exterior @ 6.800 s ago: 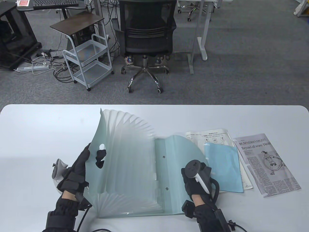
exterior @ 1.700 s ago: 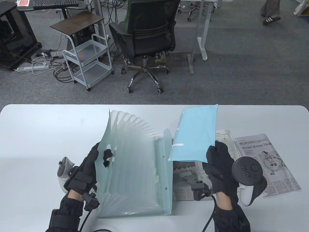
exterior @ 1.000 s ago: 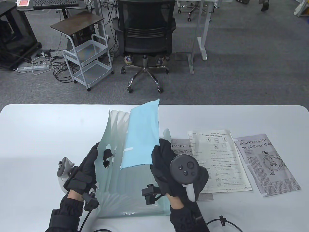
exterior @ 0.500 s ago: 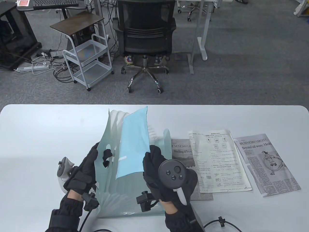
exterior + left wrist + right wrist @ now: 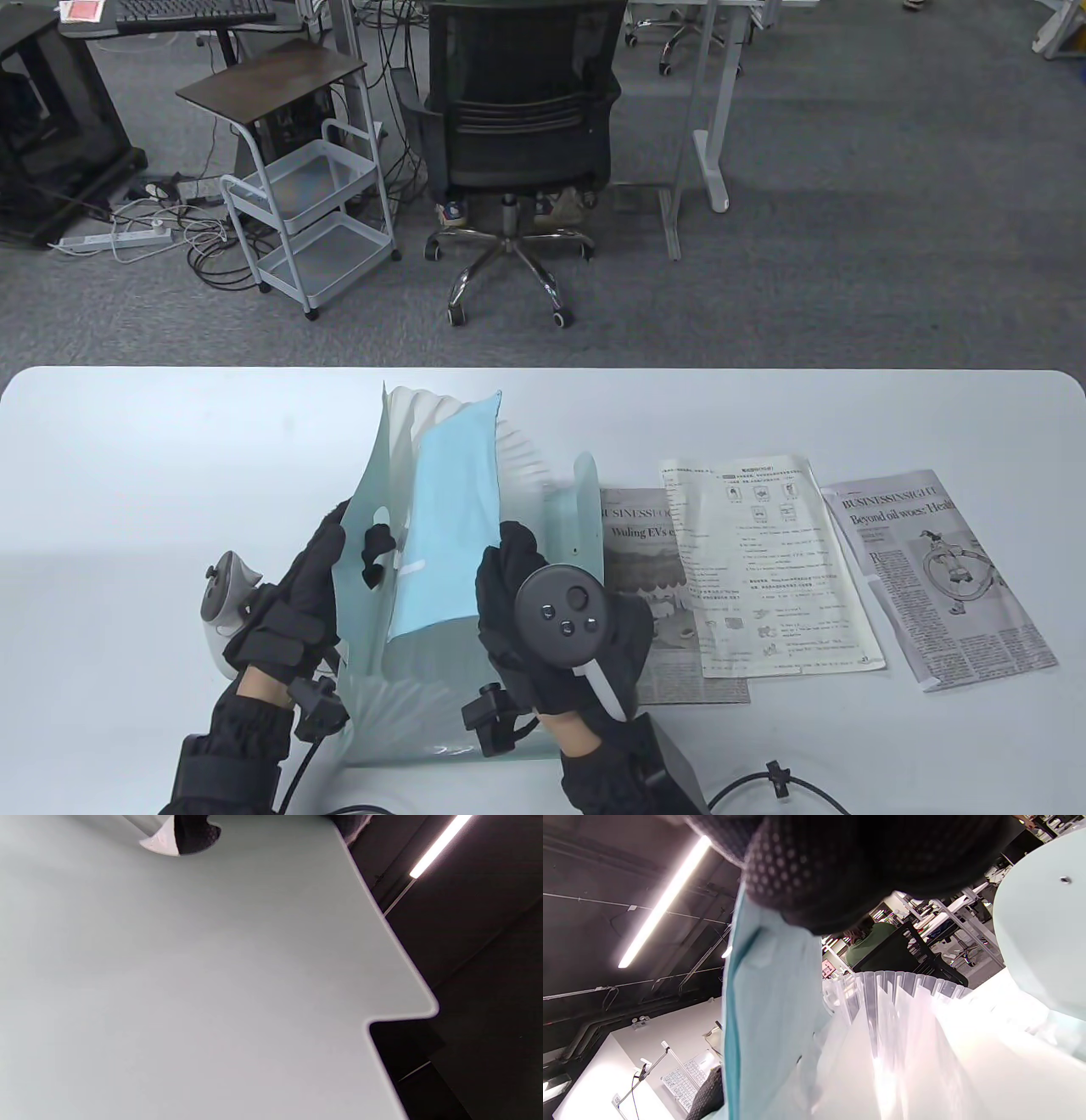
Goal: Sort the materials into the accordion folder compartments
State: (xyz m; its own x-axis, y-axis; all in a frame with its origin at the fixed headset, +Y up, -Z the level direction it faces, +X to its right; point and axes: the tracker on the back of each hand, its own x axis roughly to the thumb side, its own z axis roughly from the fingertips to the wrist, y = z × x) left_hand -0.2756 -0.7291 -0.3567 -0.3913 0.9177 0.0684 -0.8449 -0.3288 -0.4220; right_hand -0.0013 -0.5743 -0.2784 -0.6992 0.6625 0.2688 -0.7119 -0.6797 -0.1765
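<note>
A pale green translucent accordion folder [image 5: 386, 679] stands fanned open on the white table [image 5: 127, 475]. My left hand [image 5: 297, 586] grips its left cover, a fingertip [image 5: 379, 543] showing through the cover's cut-out; the left wrist view is filled by that cover [image 5: 191, 984]. My right hand [image 5: 543, 620] holds a light blue envelope [image 5: 445, 526] upright over the folder's left compartments. In the right wrist view the envelope [image 5: 763, 1018] hangs beside the clear dividers [image 5: 891, 1035]. The envelope's lower edge is hidden by the dividers.
Right of the folder lie a newspaper sheet [image 5: 649, 577], a white printed worksheet [image 5: 764, 569] and another newspaper page [image 5: 942, 577]. A black office chair [image 5: 517, 127] and a white cart [image 5: 310, 221] stand beyond the table's far edge.
My right hand picked the blue envelope up from the papers and has carried it left over the folder; in the last second it moved further left and lower. The left hand has kept still.
</note>
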